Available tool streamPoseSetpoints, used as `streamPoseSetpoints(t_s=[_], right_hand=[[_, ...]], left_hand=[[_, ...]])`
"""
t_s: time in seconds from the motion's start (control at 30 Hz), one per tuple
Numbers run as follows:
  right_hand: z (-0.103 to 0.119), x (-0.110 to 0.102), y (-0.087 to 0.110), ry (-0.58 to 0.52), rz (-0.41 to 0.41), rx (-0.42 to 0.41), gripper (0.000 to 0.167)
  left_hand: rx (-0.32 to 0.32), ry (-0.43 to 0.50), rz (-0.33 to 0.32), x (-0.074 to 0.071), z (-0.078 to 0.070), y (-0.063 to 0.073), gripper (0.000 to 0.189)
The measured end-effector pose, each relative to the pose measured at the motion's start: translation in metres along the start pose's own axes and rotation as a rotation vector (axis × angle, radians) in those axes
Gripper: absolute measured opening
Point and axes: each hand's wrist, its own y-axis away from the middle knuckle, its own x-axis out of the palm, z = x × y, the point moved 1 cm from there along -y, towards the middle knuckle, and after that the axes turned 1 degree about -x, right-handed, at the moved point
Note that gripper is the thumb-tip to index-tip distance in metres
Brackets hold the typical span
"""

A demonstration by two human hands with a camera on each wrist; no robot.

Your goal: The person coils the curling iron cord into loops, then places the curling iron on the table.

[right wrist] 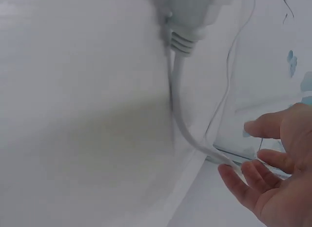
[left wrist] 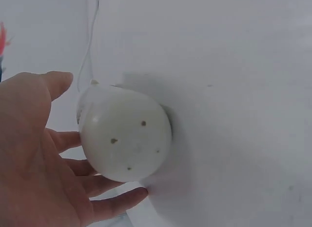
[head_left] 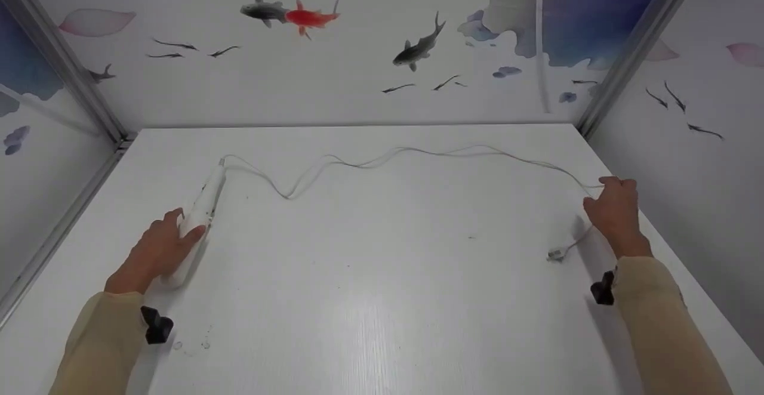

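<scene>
A long white bar [head_left: 203, 201] with a cord, which looks like a power strip, lies at an angle on the left of the table. My left hand [head_left: 160, 249] rests about its near half. In the left wrist view the fingers reach under the bar's rounded end [left wrist: 129, 139], which has small brown spots, and the thumb stands apart. On the right, my right hand [head_left: 615, 213] touches the white cord [head_left: 441, 154] with its fingertips, thumb apart in the right wrist view. The white plug [head_left: 556, 255] lies nearer me, its short cord leading up to that hand.
The cord runs in waves across the back of the white table [head_left: 382, 264]. Walls with painted fish stand behind and at both sides, with metal posts [head_left: 641, 52] at the corners. Small dark specks mark the tabletop.
</scene>
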Motion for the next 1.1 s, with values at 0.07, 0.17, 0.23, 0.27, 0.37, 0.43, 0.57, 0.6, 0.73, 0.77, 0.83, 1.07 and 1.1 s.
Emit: streamPoseSetpoints(t_s=[0.07,0.17,0.23,0.27,0.37,0.43,0.57,0.6,0.73,0.77,0.83,1.07,1.1], right_hand=[[-0.005,0.001,0.001,-0.047,-0.064,0.035,0.054],[-0.012,0.003,-0.001,-0.107,-0.113,0.128,0.053],[-0.016,0.003,-0.003,-0.145,-0.098,0.208,0.056],[-0.018,0.002,-0.004,-0.154,-0.076,0.249,0.058],[-0.023,0.001,-0.005,-0.194,0.003,0.351,0.066],[-0.026,0.001,-0.004,-0.226,0.059,0.396,0.066],[-0.030,0.000,0.000,-0.287,0.132,0.408,0.060],[-0.030,0.000,0.001,-0.286,0.141,0.399,0.058],[-0.031,-0.001,0.004,-0.263,0.135,0.347,0.053],[-0.031,-0.001,0.004,-0.257,0.133,0.338,0.051],[-0.032,-0.001,0.004,-0.250,0.122,0.319,0.049],[-0.037,-0.006,0.004,-0.215,0.083,0.301,0.048],[-0.038,-0.007,0.004,-0.208,0.084,0.305,0.049]], left_hand=[[-0.019,-0.011,-0.005,0.000,0.000,-0.001,0.087],[-0.046,0.022,0.000,0.000,-0.002,-0.001,0.086],[-0.065,0.050,0.011,0.000,-0.004,-0.002,0.086],[-0.074,0.063,0.017,0.000,-0.005,-0.002,0.087],[-0.096,0.090,0.028,0.000,-0.007,-0.003,0.088],[-0.102,0.095,0.026,0.000,-0.008,-0.003,0.088],[-0.111,0.106,0.009,0.003,-0.008,-0.003,0.084],[-0.109,0.103,0.002,0.003,-0.008,-0.003,0.083],[-0.105,0.101,-0.007,0.006,-0.007,-0.002,0.081],[-0.105,0.102,-0.004,0.006,-0.007,-0.002,0.081],[-0.101,0.102,0.004,0.006,-0.007,-0.001,0.081],[-0.068,0.109,-0.015,0.006,-0.012,-0.006,0.075],[-0.065,0.120,-0.026,0.006,-0.013,-0.007,0.074]])
